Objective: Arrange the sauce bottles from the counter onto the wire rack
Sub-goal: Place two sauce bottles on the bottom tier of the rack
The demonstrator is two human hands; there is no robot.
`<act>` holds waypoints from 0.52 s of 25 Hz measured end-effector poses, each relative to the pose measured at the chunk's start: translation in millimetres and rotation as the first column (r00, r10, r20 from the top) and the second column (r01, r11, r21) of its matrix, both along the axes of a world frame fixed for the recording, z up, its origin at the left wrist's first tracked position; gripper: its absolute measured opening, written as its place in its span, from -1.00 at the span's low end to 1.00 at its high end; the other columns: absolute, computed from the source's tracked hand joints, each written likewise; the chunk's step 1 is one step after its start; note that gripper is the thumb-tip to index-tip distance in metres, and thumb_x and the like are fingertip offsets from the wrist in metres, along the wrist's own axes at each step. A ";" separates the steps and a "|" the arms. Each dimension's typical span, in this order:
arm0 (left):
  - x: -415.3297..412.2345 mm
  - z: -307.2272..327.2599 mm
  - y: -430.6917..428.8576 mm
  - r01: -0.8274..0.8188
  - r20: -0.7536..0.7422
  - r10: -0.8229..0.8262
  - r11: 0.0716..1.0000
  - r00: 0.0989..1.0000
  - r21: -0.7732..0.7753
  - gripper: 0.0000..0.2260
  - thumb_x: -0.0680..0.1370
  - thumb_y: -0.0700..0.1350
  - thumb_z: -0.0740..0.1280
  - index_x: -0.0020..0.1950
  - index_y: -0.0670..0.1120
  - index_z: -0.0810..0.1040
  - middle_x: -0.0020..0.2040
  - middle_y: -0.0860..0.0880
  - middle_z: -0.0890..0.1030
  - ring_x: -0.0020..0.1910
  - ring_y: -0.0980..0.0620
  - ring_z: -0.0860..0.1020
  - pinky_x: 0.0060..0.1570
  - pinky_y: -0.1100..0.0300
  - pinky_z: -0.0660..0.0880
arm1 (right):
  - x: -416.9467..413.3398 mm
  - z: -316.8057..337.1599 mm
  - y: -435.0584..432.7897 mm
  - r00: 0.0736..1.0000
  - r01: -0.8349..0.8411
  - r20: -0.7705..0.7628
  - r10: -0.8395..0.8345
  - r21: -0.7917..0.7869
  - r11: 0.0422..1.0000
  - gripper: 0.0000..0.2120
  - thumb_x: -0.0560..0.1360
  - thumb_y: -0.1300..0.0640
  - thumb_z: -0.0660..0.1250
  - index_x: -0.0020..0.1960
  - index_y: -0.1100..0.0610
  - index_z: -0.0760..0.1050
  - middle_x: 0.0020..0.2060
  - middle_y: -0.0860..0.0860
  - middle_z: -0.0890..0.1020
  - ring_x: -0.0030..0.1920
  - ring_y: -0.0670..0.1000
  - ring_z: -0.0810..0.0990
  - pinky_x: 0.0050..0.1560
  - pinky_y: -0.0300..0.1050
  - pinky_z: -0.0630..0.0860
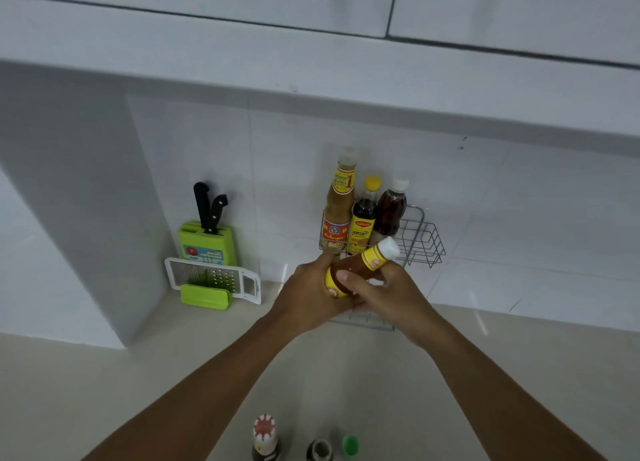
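Both my hands hold a small brown sauce bottle (363, 261) with a yellow label and white cap, tilted with its cap pointing up and right, just in front of the grey wire rack (420, 238). My left hand (311, 292) wraps its base; my right hand (381, 287) grips its middle. Three bottles stand in the rack's left part: a tall tan one (339, 204), a dark one with a yellow cap (365, 214) and a brown one with a white cap (391, 211). The rack's right part holds nothing.
Three more bottles stand at the near counter edge: a red-and-white capped one (265, 436), a dark-topped one (320, 449) and a green-capped one (350, 445). A green knife block (207, 244) and a grater (214, 282) sit in the left corner. Wall cabinets hang overhead.
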State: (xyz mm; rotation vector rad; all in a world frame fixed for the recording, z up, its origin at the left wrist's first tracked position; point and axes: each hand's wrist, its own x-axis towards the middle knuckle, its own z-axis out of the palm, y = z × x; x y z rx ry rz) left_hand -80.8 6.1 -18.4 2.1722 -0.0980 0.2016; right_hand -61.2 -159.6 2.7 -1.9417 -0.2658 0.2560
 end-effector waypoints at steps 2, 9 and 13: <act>14.4 -19.3 10.0 0.088 -0.032 -0.092 0.991 0.995 -0.101 -0.37 0.25 -0.07 0.60 0.24 0.07 0.41 0.06 0.10 0.60 0.02 0.20 0.60 -0.07 0.34 0.58 | 10.6 -14.3 -7.2 0.993 0.058 0.102 -0.056 -0.017 0.998 -0.57 0.38 -0.09 0.58 0.19 0.00 0.63 0.01 -0.02 0.74 -0.10 -0.04 0.76 -0.02 -0.01 0.71; 63.8 -114.5 39.9 -0.153 -0.308 0.104 0.978 0.946 -0.139 -0.51 0.45 -0.38 0.34 0.34 -0.09 0.40 0.20 -0.13 0.55 0.25 -0.09 0.53 0.04 0.43 0.45 | 46.6 -76.0 -22.5 0.954 0.212 0.254 -0.161 -0.188 0.959 -0.55 0.40 0.14 0.59 0.22 -0.10 0.57 -0.12 -0.30 0.63 -0.12 -0.47 0.60 -0.08 -0.57 0.49; 86.4 -140.1 33.9 -0.173 -0.566 0.044 0.969 0.823 -0.176 -0.36 0.53 -0.26 0.32 0.58 -0.13 0.15 0.52 -0.15 0.34 0.49 -0.13 0.34 0.41 0.01 0.38 | 78.5 -112.0 -16.4 0.949 0.215 0.277 -0.153 -0.208 0.954 -0.56 0.41 0.18 0.58 0.26 0.03 0.59 0.03 -0.11 0.64 0.03 -0.16 0.63 0.13 -0.19 0.61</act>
